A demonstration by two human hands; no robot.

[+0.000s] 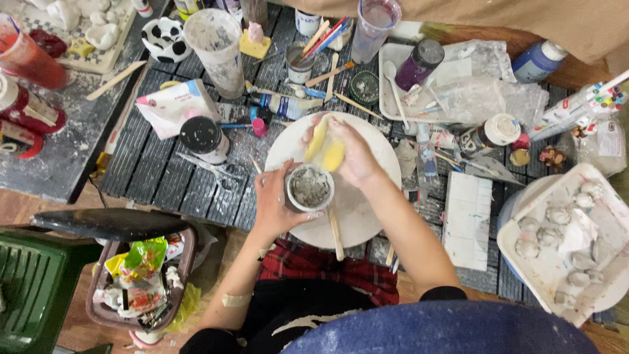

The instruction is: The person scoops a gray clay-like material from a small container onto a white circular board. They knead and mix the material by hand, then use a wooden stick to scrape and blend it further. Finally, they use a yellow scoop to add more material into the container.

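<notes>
Small round cup [310,187] with a white rim, filled with grey paste: one, held over the near edge of the round white work board [367,216], at the middle of the scene.

Yellow sponge [325,149]: one, soft and folded, just beyond the cup on the far side, over the board.

Left hand [278,200]: one, reaching in from the near side, wrist bent, fingers curled round the cup's left wall and clamped on it.

Right hand [350,154]: one, forearm running from the near right, palm down, fingers closed over the yellow sponge and pressing it together. The two hands sit close, almost touching above the cup.

Flat wooden stick [336,235]: one, lying on the board just near of the cup, pointing toward the person.

Round white work board: one, resting on the dark slatted table [157,170].

Black-lidded jar [203,137]: one, left of the board.

Tall clear plastic cup smeared white [217,46]: one, far left of the board.

White tray of small pale clay shapes [567,239]: one, well apart at the right.

Brown bin of crumpled wrappers [141,275]: one, near left, on the floor.
</notes>
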